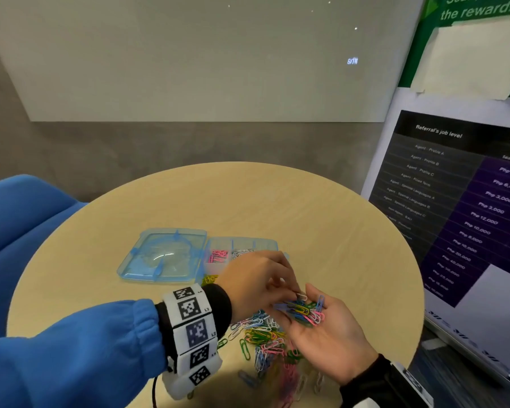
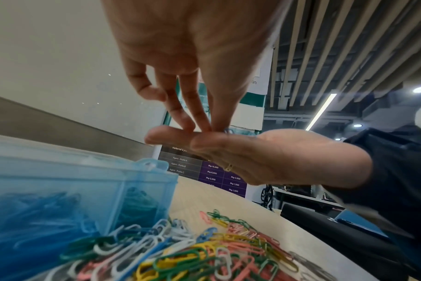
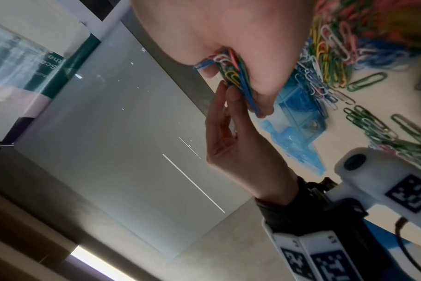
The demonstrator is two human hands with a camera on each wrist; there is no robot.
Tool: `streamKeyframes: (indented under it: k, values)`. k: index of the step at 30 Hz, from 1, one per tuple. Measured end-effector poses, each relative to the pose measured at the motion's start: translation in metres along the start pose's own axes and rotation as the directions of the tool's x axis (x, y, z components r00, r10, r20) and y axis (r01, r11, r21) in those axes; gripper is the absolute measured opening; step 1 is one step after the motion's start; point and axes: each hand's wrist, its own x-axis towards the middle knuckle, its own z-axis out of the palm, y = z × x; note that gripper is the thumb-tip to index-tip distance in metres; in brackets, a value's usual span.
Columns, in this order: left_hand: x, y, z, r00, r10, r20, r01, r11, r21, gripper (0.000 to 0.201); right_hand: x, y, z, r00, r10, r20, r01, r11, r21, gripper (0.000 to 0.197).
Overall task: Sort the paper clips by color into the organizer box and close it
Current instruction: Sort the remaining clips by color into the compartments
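My right hand (image 1: 330, 334) lies palm up above the table with a small heap of mixed paper clips (image 1: 304, 310) resting in it. My left hand (image 1: 262, 281) reaches over it, and its fingertips (image 2: 204, 121) pinch a blue clip (image 2: 227, 130) in that heap. The blue translucent organizer box (image 1: 273, 244) stands open behind my hands, its lid (image 1: 162, 257) folded flat to the left. Pink clips (image 1: 218, 256), white clips (image 1: 242, 253) and yellow clips (image 1: 209, 279) sit in separate compartments. A loose pile of coloured clips (image 1: 262, 340) lies on the table under my hands.
The round wooden table (image 1: 277, 201) stands against a grey wall. A blue chair (image 1: 21, 216) is at the left, and a standing poster board (image 1: 460, 216) is close to the table's right edge. Loose green clips (image 3: 368, 121) lie near my left wrist.
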Motion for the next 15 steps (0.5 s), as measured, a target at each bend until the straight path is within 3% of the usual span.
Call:
streamKeyframes:
  k: [5,9,15]
  values:
    - [0.001,-0.007,-0.002,0.997,-0.076,0.024,0.078,0.99,-0.121,0.006,0.007,0.0,0.004,0.999,-0.014,-0.028,0.016,0.998,0.066,0.032]
    - [0.011,-0.018,-0.014,0.975,-0.214,-0.058,0.203,0.967,-0.153,0.005,0.011,-0.005,0.003,0.996,-0.051,-0.069,0.047,0.997,-0.068,0.054]
    - [0.037,-0.04,-0.036,0.94,-0.314,-0.134,0.302,0.948,-0.102,0.011,0.015,-0.014,0.006,0.997,-0.058,-0.045,0.054,0.994,-0.09,0.055]
